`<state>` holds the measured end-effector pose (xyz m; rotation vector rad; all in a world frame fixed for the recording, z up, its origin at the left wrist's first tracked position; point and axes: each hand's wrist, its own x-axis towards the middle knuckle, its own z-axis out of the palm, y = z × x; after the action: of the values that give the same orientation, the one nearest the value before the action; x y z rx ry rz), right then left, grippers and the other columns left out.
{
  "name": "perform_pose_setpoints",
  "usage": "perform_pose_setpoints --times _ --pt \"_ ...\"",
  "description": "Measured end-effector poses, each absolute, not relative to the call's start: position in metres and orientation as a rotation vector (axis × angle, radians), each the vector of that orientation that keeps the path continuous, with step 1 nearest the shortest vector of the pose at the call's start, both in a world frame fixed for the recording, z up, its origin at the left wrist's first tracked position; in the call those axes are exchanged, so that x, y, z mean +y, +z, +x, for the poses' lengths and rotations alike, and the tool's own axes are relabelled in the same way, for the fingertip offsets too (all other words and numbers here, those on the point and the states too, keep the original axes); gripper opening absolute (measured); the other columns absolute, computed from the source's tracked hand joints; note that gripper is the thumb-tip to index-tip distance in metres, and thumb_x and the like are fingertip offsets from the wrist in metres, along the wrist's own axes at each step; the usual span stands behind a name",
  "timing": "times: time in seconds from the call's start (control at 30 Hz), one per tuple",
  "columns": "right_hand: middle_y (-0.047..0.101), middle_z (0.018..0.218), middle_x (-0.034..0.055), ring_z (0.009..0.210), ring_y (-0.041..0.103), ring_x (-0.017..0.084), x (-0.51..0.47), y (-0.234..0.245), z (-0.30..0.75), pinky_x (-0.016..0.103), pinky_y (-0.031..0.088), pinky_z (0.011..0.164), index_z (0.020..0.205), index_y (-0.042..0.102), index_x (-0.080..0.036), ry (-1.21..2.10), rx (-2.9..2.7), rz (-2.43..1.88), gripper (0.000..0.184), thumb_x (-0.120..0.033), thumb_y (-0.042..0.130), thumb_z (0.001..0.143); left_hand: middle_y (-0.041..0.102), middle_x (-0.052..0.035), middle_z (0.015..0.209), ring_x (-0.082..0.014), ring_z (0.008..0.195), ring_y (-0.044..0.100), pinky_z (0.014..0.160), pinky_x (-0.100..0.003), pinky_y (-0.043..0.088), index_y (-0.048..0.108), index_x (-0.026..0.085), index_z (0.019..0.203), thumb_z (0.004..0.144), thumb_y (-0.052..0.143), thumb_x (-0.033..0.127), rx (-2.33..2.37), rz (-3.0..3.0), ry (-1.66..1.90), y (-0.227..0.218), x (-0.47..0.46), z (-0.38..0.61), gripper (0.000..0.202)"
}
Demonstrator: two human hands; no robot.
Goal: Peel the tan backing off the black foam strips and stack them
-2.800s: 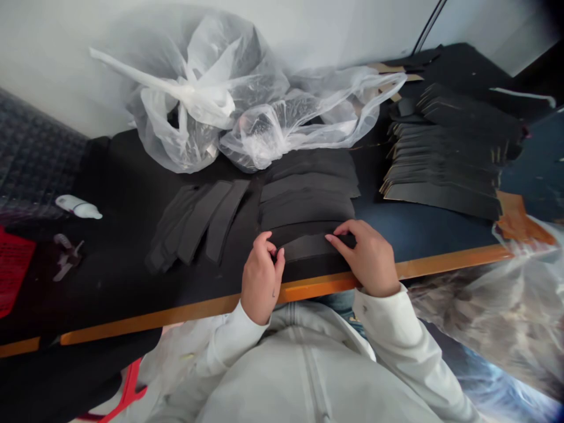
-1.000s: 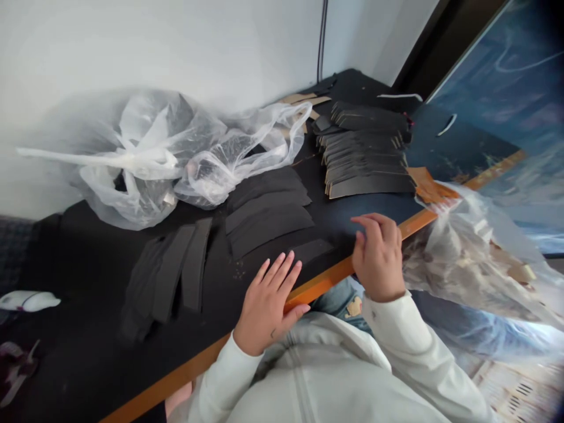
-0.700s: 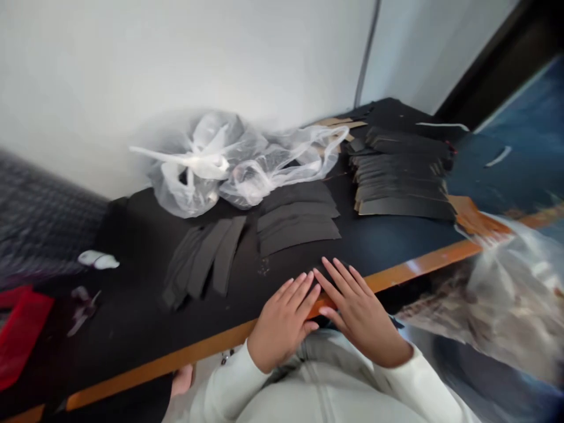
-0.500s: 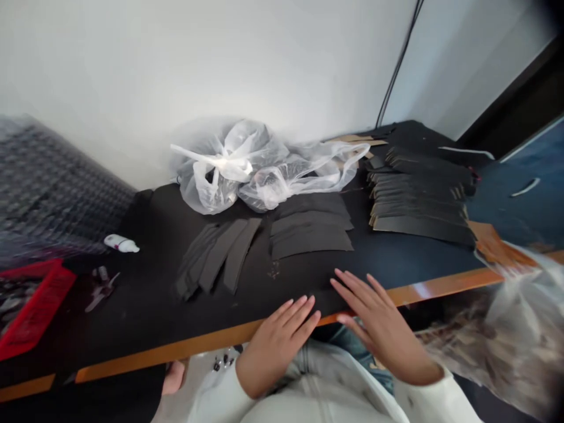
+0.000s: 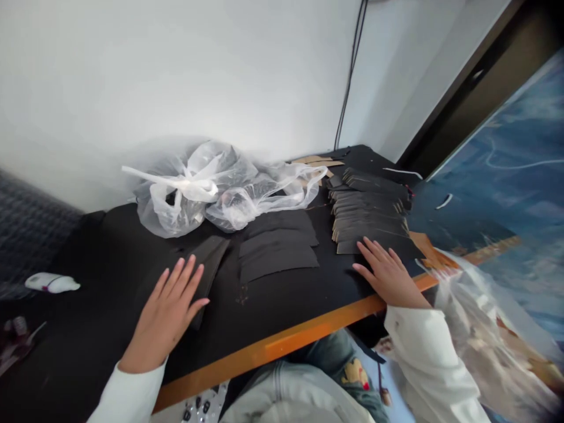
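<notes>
My left hand [image 5: 165, 314] is spread flat over the left group of dark curved strips [image 5: 214, 254], hiding most of them. My right hand [image 5: 390, 271] lies with fingers stretched at the near edge of a long overlapping stack of black cardboard pieces [image 5: 370, 205]. Its fingertips touch or hover just over the front piece; I cannot tell which. Between the hands sits a small fanned group of black curved pieces [image 5: 279, 258]. Neither hand grips anything.
Tied clear plastic bags [image 5: 185, 194] rest against the wall behind the pieces. A white bottle [image 5: 51, 282] lies at the left of the black table [image 5: 273, 311]. Brown cardboard strips [image 5: 315, 160] are at the back. A big plastic bag [image 5: 489, 329] stands off the right edge.
My hands have moved apart from the table's front edge: the left onto the left strips, the right to the right-hand stack. The view has turned to the right.
</notes>
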<state>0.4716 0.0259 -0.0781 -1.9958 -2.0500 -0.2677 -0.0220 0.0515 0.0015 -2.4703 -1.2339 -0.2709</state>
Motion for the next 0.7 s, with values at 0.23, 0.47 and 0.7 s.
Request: perform_pose_setpoints --times 0.23,0.47,0.7 --pt "0.051 0.148 0.0115 0.136 0.048 0.031 -0.034 -0.078 0.466 0.055 0.035 0.111 0.146 0.043 -0.021 -0.231 -2.109 -1.83 0.057 -0.052 0.037 0.099 0.031 -0.01 0.161 -0.0226 0.148 0.032 0.118 -0.039 0.034 0.005 0.02 0.159 0.101 0.043 0.048 -0.969 -3.004 -0.173 -0.007 0.049 0.058 0.075" --pt "0.066 0.131 0.0091 0.114 0.064 0.03 -0.066 -0.07 0.47 0.048 0.045 0.1 0.131 0.06 -0.024 -0.252 -2.123 -1.624 0.045 -0.048 0.054 0.094 0.033 -0.0124 0.159 -0.0231 0.147 0.034 0.118 -0.039 0.033 0.004 0.019 0.159 0.1 0.042 0.051 -0.96 -3.092 -0.114 -0.015 0.033 0.058 0.077" --pt "0.078 0.092 -0.0033 0.081 0.071 0.018 -0.07 -0.033 0.431 0.036 0.051 0.086 0.108 0.074 -0.036 -0.452 -1.955 -1.407 0.029 -0.018 0.066 0.088 0.058 -0.0124 0.138 -0.0261 0.13 0.051 0.109 -0.04 0.039 0.057 0.019 0.133 0.101 0.046 0.044 -1.461 -3.286 -0.641 0.003 -0.015 0.079 0.042"
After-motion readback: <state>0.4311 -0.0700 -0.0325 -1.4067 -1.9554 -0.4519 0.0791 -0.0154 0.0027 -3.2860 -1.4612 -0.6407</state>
